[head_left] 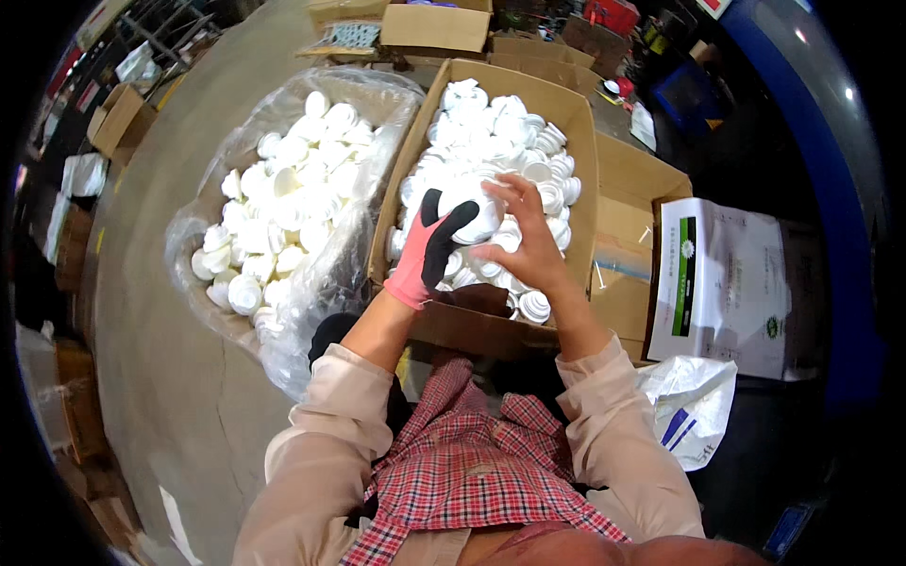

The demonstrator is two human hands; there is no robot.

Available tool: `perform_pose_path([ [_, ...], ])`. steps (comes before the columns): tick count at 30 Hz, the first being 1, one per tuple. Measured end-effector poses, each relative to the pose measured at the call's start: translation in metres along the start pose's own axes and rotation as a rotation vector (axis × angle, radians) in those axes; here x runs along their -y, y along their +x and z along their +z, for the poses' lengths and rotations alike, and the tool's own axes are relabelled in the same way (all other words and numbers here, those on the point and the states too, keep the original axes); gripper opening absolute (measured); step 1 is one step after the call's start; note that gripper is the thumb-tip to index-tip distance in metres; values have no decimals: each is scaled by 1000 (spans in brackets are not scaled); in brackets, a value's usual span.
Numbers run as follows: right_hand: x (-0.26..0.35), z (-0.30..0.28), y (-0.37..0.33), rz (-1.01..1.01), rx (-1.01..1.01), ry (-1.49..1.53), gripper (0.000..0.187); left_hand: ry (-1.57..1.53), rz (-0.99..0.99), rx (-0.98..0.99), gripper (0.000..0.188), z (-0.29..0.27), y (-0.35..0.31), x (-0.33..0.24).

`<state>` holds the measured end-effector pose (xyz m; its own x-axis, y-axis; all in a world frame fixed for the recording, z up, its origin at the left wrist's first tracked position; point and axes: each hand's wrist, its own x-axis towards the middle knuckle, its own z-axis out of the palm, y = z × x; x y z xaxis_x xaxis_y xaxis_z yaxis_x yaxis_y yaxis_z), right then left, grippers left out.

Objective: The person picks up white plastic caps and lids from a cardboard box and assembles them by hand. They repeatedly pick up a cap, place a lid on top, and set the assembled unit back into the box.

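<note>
Above an open cardboard box point(582, 113) full of white plastic parts point(510, 123), my left hand point(427, 255), in a pink and black glove, is closed on a rounded white plastic part point(483, 219). Glare washes out some of that part's shape. My right hand point(536, 241) is bare. Its fingers are spread and curved around the right side of the same part, with the thumb just below it; whether a fingertip touches it I cannot tell.
Left of the box stands a container lined with clear plastic point(203, 217), heaped with white cup-shaped pieces point(283, 203). To the right are another cardboard box point(628, 179), a white printed carton point(727, 283) and a white plastic bag point(694, 401). More boxes point(434, 26) stand at the back.
</note>
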<state>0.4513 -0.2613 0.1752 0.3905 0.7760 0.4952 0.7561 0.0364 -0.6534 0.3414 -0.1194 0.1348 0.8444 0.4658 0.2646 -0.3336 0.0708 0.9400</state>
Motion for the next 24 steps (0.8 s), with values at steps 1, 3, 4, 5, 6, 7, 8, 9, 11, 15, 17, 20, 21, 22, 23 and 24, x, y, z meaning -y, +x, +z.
perform_pose_path([
  [1, 5, 3, 0, -53, 5, -45, 75, 131, 207, 27, 43, -4, -2, 8],
  [3, 3, 5, -4, -53, 2, -64, 76, -765, -245, 144, 49, 0, -2, -4],
  [4, 1, 6, -5, -52, 0, -73, 76, -1133, -484, 63, 53, 1, 0, -10],
  [5, 7, 4, -2, -60, -9, -47, 75, -446, -121, 22, 51, 5, -2, -11],
  [6, 10, 3, -1, -61, 0, -63, 74, -105, 53, 40, 49, 7, -4, -14],
  [7, 12, 3, -1, -62, 9, -78, 73, 235, 223, -3, 47, 8, -7, -17],
  [8, 13, 2, -2, -60, 11, -98, 72, 219, 220, 21, 44, 10, -8, -23],
  [9, 10, 3, -4, -70, 10, -139, 72, 203, 217, 45, 41, 11, -8, -25],
  [11, 5, 12, -8, -113, -48, -208, 73, 175, 194, -22, 36, 15, -4, -22],
  [15, 15, 7, -7, -81, -166, -226, 72, 214, 178, -158, 36, 0, 5, -10],
  [17, 27, -3, -4, 3, -160, -84, 71, 425, 232, -8, 56, -10, 0, -21],
  [20, 27, -1, -4, -66, -67, 17, 72, 476, 281, 65, 65, -12, 2, -18],
  [21, 27, -1, -3, -128, -57, -31, 72, 465, 336, 60, 62, -13, 2, -17],
  [22, 26, 1, -2, -129, -60, -29, 72, 475, 331, 79, 62, -14, 1, -18],
  [23, 25, 2, -3, -130, -62, -34, 72, 479, 327, 99, 61, -13, 1, -21],
  [24, 24, 2, -3, -130, -64, -39, 71, 483, 323, 118, 61, -11, 0, -25],
])
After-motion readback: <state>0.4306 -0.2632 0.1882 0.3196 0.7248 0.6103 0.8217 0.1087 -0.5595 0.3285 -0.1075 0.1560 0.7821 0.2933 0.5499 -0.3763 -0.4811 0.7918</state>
